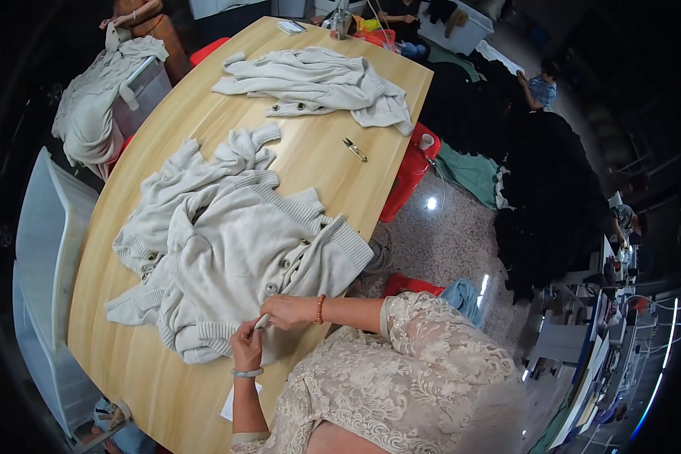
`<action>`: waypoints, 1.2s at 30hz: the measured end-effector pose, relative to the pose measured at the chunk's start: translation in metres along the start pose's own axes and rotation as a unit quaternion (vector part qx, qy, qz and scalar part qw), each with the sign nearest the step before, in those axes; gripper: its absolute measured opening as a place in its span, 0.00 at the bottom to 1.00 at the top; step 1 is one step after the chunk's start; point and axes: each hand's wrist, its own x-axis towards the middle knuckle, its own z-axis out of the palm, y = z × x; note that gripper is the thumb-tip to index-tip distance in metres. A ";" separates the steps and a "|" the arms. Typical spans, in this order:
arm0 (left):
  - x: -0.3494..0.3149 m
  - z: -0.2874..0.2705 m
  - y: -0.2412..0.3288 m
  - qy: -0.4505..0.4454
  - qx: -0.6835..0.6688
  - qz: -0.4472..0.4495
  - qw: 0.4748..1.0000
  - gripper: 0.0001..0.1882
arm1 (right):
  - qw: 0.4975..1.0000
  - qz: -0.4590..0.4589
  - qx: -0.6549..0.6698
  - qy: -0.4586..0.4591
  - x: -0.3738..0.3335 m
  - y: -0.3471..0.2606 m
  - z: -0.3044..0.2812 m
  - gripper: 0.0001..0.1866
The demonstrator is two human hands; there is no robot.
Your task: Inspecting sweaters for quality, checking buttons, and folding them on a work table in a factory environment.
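A cream knitted cardigan (234, 242) with dark buttons and ribbed edges is spread over the near side of the wooden table. At its near edge, my left hand (247, 346) is closed with fingertips pinching a small fold of the knit. Just to the right, my right hand (290, 312) pinches the same edge, close to the lowest button (272, 288). The two hands almost touch. Under and beyond this cardigan lies more cream knitwear (155, 197), so where one garment ends is partly hidden.
Across the table (318, 163) lies another cream cardigan (318, 82), with thread snips (354, 150) nearer me. Red stools (407, 178) stand at the right edge. Bins piled with garments (140, 91) are at the left. Dark fabric heaps (545, 189) cover floor at right; other people work around.
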 end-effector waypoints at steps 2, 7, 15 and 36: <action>0.001 0.003 0.000 0.003 -0.017 -0.009 1.000 0.13 | 1.000 0.006 0.007 0.024 -0.002 0.000 0.003 0.12; 0.000 -0.005 -0.017 -0.007 -0.079 -0.065 0.995 0.12 | 0.994 -0.005 0.046 0.099 -0.008 -0.004 0.006 0.11; 0.003 -0.007 -0.015 -0.019 -0.131 -0.077 0.988 0.07 | 0.996 -0.058 0.021 0.065 -0.009 -0.006 0.001 0.09; 0.018 0.000 0.030 0.072 0.360 0.129 0.921 0.10 | 0.976 -0.003 -0.186 0.112 -0.061 0.011 -0.023 0.03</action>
